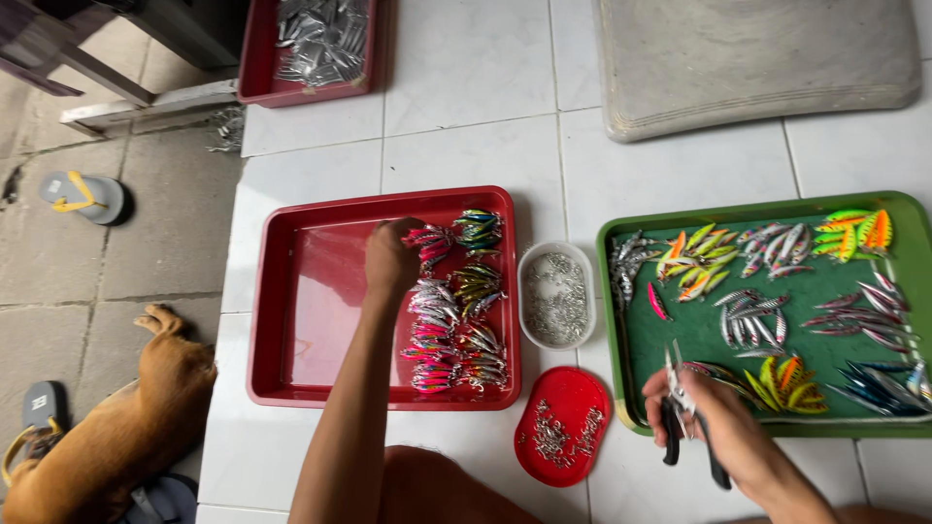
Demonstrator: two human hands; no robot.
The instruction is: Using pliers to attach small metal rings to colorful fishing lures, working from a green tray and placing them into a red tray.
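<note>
My left hand [390, 260]: reaches into the red tray [301, 291], fingers curled down at the far end of the finished lures [456, 303]; whether it grips one I cannot tell.

My right hand [723, 427]: closed around black-handled split-ring pliers [680, 417] at the near left edge of the green tray [908, 320].

Red tray, left: fishing lures in pink, silver and green, laid in rows along its right side; its left half is bare. I judge these to be the pieces already fitted.

Green tray, right: sorted clusters of lure bodies [777, 330] in yellow-orange, silver, maroon and blue. I judge these to be the stock left to do, clearly the larger share.

Between the trays: a small white tub [556, 296] of split rings, and nearer me a red oval lid [563, 425] with small metal fittings scattered on it.

Far left: a second red tray [254, 58] of silver lure blanks. Far right: a grey cushion [757, 58].

Floor, left: a tan dog [126, 427] lying down, sandals [83, 194] beside it.
</note>
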